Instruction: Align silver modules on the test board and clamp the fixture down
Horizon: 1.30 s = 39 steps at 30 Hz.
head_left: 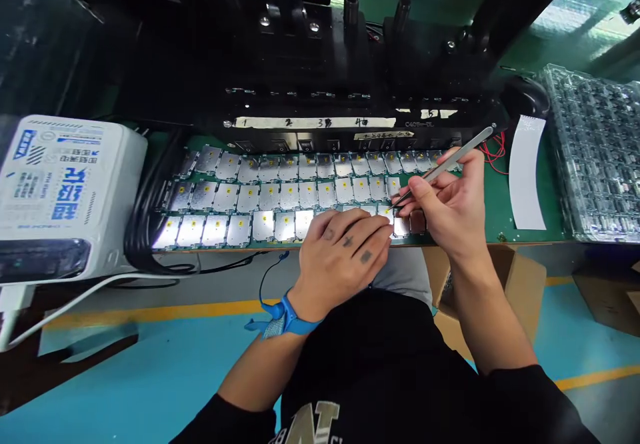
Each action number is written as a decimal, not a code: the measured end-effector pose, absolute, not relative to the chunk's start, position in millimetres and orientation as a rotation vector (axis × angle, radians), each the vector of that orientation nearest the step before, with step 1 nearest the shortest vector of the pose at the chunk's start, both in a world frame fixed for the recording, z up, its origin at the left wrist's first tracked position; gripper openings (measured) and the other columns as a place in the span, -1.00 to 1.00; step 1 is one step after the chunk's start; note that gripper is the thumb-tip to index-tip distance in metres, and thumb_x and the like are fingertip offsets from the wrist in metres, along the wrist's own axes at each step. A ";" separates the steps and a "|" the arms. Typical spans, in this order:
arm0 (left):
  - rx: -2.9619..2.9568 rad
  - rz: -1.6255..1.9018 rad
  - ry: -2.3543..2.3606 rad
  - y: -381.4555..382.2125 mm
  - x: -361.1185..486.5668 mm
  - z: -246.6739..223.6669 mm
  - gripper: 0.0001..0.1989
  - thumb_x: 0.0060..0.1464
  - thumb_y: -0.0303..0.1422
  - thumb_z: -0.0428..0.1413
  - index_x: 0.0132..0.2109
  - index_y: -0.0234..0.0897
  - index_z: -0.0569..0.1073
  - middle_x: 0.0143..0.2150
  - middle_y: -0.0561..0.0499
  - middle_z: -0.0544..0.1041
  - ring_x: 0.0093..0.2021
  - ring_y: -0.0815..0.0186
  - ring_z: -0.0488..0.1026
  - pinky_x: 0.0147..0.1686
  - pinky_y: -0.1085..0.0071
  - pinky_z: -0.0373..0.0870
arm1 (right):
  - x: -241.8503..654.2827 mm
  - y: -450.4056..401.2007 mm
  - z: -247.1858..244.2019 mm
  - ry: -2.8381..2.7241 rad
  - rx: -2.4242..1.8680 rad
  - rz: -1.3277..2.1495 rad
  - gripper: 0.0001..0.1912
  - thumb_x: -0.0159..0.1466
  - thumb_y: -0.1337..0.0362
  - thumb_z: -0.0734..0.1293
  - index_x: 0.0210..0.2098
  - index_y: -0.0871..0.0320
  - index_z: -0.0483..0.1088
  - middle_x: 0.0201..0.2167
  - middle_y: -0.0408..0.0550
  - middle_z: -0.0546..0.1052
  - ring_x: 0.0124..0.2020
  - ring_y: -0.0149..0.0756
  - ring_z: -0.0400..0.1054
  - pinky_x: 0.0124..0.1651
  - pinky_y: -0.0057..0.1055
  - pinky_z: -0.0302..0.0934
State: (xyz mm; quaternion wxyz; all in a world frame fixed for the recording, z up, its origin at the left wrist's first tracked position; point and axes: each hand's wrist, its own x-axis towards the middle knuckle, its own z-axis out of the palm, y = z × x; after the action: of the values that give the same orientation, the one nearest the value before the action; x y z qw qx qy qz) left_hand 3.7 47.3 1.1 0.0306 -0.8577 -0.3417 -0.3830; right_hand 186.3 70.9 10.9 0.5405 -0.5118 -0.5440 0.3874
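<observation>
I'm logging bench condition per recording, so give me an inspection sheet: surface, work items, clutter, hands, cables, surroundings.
Surface: green bench top, largely covered.
Work items: silvery boards in three rows, many marked yellow; tweezers.
Clutter: paper strip and clear trays at right; white device at left.
Hands: left hand over the front row, grip hidden; right hand holds the tweezers, tip at the front row.
Cables: black bundle, white cable at left; red wires at right.
Surroundings: cardboard box below the bench's edge.

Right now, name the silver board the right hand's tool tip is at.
The board in the nearest row, by the fingertips of the left hand; only its yellow mark lies at the tool's tip.
</observation>
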 end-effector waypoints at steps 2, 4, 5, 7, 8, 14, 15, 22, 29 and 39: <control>-2.643 -1.184 -1.056 47.3 3.7 1.3 -0.81 0.12 -0.45 0.24 -0.08 -0.24 0.53 -0.14 0.07 0.66 -0.08 0.26 0.51 -0.09 0.26 0.31 | 186.5 69.9 12.4 -1.293 -1.255 0.920 -0.57 0.28 0.03 0.42 -0.09 -0.11 0.07 -0.47 -0.34 0.52 -0.50 -0.36 0.54 -0.58 -0.53 0.41; -2.648 -1.178 -1.058 47.1 3.5 1.5 -0.81 0.13 -0.45 0.23 -0.08 -0.23 0.53 -0.14 0.07 0.66 -0.09 0.26 0.51 -0.09 0.26 0.31 | 186.0 69.0 13.8 -1.288 -1.284 0.917 -0.55 0.26 0.00 0.42 -0.08 -0.11 0.07 -0.46 -0.32 0.53 -0.50 -0.34 0.54 -0.57 -0.51 0.42; -2.653 -1.174 -1.062 46.9 3.4 1.6 -0.80 0.13 -0.45 0.23 -0.07 -0.22 0.53 -0.13 0.08 0.66 -0.09 0.26 0.51 -0.09 0.26 0.32 | 185.6 68.8 14.1 -1.284 -1.292 0.916 -0.54 0.26 -0.02 0.42 -0.08 -0.11 0.07 -0.46 -0.31 0.53 -0.50 -0.34 0.53 -0.57 -0.51 0.43; -2.666 -1.171 -1.074 46.5 3.2 1.6 -0.79 0.13 -0.45 0.23 -0.06 -0.20 0.53 -0.13 0.08 0.66 -0.08 0.26 0.51 -0.08 0.25 0.32 | 185.2 68.6 14.4 -1.277 -1.296 0.912 -0.53 0.25 -0.03 0.43 -0.09 -0.10 0.07 -0.46 -0.31 0.53 -0.51 -0.35 0.53 -0.57 -0.51 0.44; -2.671 -1.173 -1.079 46.5 3.1 1.5 -0.79 0.13 -0.45 0.23 -0.06 -0.20 0.53 -0.13 0.08 0.66 -0.08 0.25 0.51 -0.08 0.25 0.32 | 185.1 68.5 14.5 -1.276 -1.295 0.910 -0.53 0.24 -0.03 0.43 -0.10 -0.10 0.07 -0.46 -0.31 0.53 -0.51 -0.35 0.53 -0.58 -0.51 0.44; -2.643 -1.162 -1.051 47.8 3.4 1.8 -0.81 0.12 -0.44 0.24 -0.09 -0.23 0.54 -0.14 0.08 0.67 -0.10 0.25 0.52 -0.11 0.26 0.32 | 184.6 67.3 15.9 -1.280 -1.316 0.912 -0.52 0.25 -0.04 0.42 -0.09 -0.10 0.06 -0.46 -0.31 0.53 -0.50 -0.35 0.53 -0.58 -0.51 0.43; -2.642 -1.158 -1.045 48.0 3.5 2.1 -0.81 0.12 -0.44 0.25 -0.09 -0.23 0.54 -0.14 0.08 0.67 -0.10 0.25 0.52 -0.11 0.26 0.32 | 184.5 67.2 16.0 -1.282 -1.318 0.913 -0.52 0.25 -0.05 0.42 -0.08 -0.10 0.06 -0.46 -0.31 0.53 -0.50 -0.34 0.54 -0.58 -0.50 0.43; -2.649 -1.156 -1.056 47.8 3.4 2.8 -0.81 0.14 -0.44 0.23 -0.08 -0.22 0.53 -0.14 0.09 0.67 -0.11 0.25 0.52 -0.11 0.26 0.32 | 184.6 67.5 13.4 -1.297 -1.269 0.945 -0.54 0.26 -0.03 0.41 -0.07 -0.11 0.08 -0.45 -0.30 0.54 -0.42 -0.30 0.57 -0.57 -0.49 0.42; -2.645 -1.179 -1.063 47.5 4.0 2.4 -0.81 0.12 -0.45 0.23 -0.09 -0.21 0.52 -0.15 0.08 0.67 -0.11 0.24 0.52 -0.09 0.25 0.32 | 184.0 65.9 12.8 -1.281 -1.279 0.896 -0.53 0.24 -0.04 0.43 -0.09 -0.11 0.08 -0.43 -0.29 0.53 -0.50 -0.36 0.53 -0.58 -0.51 0.40; -2.638 -1.171 -1.076 46.9 4.2 1.9 -0.80 0.13 -0.44 0.24 -0.08 -0.20 0.52 -0.14 0.09 0.67 -0.11 0.25 0.52 -0.08 0.25 0.32 | 180.9 63.7 17.4 -1.287 -1.276 0.818 -0.57 0.30 -0.06 0.37 -0.07 -0.13 0.05 -0.42 -0.28 0.52 -0.52 -0.35 0.50 -0.55 -0.45 0.41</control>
State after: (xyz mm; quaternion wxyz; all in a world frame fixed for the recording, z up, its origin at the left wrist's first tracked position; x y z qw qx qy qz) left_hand 4.2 46.9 1.9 0.0306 -0.8561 -0.3491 -0.3799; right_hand 180.9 63.7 17.4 0.5453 -0.5381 -0.5425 0.3447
